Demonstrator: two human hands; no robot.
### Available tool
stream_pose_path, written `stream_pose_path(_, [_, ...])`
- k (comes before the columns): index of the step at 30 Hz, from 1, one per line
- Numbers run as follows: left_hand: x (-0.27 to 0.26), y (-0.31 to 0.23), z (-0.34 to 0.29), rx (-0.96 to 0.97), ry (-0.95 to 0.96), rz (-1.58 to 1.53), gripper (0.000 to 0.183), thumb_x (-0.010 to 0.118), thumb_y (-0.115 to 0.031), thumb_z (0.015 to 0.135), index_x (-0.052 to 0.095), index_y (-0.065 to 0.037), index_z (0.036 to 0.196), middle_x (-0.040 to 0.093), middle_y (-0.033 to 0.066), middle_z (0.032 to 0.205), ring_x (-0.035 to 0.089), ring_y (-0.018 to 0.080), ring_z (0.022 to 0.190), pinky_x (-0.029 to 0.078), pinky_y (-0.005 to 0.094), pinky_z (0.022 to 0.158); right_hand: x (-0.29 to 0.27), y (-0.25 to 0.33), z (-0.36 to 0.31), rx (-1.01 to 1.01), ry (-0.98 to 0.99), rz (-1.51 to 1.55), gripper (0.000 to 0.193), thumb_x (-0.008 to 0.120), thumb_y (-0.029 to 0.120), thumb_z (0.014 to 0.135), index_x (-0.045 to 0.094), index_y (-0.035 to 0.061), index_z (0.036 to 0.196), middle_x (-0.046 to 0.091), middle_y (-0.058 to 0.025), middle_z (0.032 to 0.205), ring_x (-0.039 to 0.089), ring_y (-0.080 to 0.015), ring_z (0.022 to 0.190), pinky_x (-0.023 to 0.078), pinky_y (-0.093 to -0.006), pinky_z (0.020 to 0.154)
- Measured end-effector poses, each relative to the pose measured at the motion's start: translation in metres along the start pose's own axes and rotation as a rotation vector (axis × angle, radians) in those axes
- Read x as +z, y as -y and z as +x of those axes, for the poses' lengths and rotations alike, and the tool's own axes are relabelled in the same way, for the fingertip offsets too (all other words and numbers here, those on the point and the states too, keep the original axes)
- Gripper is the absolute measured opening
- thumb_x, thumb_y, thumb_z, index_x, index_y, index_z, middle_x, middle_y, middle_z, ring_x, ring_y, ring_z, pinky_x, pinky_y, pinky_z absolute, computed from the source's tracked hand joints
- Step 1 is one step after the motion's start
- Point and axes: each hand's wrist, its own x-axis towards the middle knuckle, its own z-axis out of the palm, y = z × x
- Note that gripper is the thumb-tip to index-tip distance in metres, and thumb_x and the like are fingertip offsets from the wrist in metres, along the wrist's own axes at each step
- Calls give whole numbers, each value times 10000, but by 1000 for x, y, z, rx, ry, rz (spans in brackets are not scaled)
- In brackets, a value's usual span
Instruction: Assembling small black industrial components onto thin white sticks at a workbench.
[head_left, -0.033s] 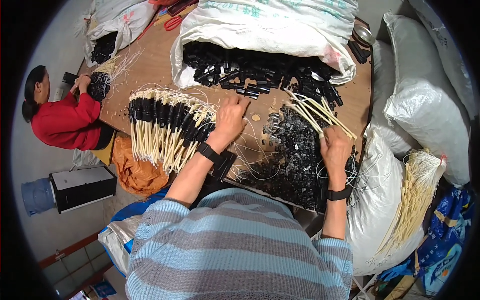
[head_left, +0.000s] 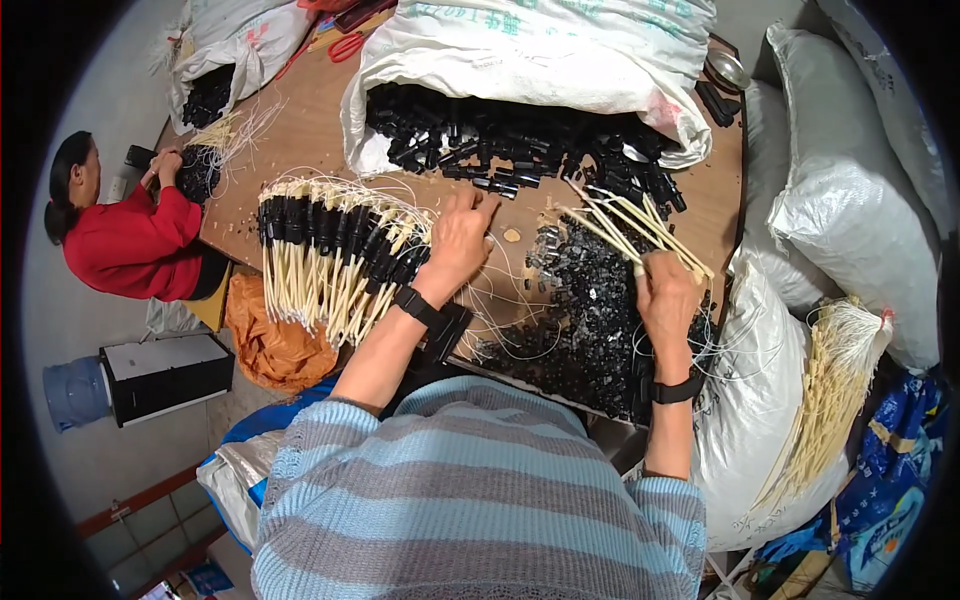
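Note:
My left hand [head_left: 462, 240] rests over the table with its fingers apart, just below loose black plastic tubes [head_left: 494, 186]. Nothing shows in its grasp. To its left lies a fanned row of cream sticks with black sleeves [head_left: 330, 225], thin white strings at their upper ends. My right hand [head_left: 668, 295] is closed, thumb and fingers pinching a cream stick [head_left: 605, 238] that points up and left. More cream sticks [head_left: 672, 238] lie close beyond the fingers. Beneath and left of that hand spreads a pile of small dark pieces [head_left: 590, 300].
A white woven sack [head_left: 530, 60] spills black parts at the table's far side. Full sacks [head_left: 850, 160] stand at the right, with a bundle of cream sticks [head_left: 830, 390]. Red scissors [head_left: 346, 46] lie at the back. A person in red [head_left: 130, 235] works at the far left.
My right hand has shifted slightly up and left, and the stick in it has swung its far end left. My left hand stays in place.

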Motion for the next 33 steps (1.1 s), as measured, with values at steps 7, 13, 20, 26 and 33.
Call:
stream_pose_path(7, [12, 7, -5, 53, -52, -24, 463, 553, 120, 658, 638, -29, 1088, 614, 163, 1027, 536, 364, 938, 470, 418, 821, -1, 46, -13, 97, 242, 181, 99, 622, 151, 866, 653, 89, 937, 613, -141, 670, 605, -315, 590, 454, -396, 542])
stream_pose_path(13, [17, 12, -9, 12, -3, -160, 409, 527, 116, 697, 661, -25, 1057, 626, 170, 989, 547, 360, 907, 463, 402, 818, -11, 47, -16, 173, 189, 408, 94, 624, 85, 853, 636, 34, 931, 658, -132, 873, 632, -255, 756, 479, -346, 675])
stream_pose_path(20, [-5, -8, -8, -13, 15, -665, 464, 518, 122, 726, 646, -59, 1133, 655, 137, 1024, 605, 292, 973, 477, 361, 874, -63, 67, -10, 297, 226, 675, 108, 641, 121, 875, 647, 48, 954, 608, -46, 661, 535, -124, 551, 420, -266, 527])
stream_pose_path(26, [-22, -23, -8, -161, 254, -929, 473, 468, 128, 738, 647, -65, 1131, 659, 72, 1032, 611, 156, 884, 494, 315, 783, -23, 59, -34, 229, 210, 414, 134, 654, 139, 842, 683, 76, 957, 616, -122, 677, 597, -282, 573, 447, -345, 514])
stream_pose_path(33, [-9, -19, -11, 376, 206, -498, 495, 497, 201, 599, 683, -81, 961, 617, 93, 1059, 560, 293, 1068, 455, 374, 905, -11, 66, -33, -211, 235, 91, 224, 689, 102, 777, 689, 141, 998, 524, -61, 646, 567, -237, 559, 422, -332, 502])
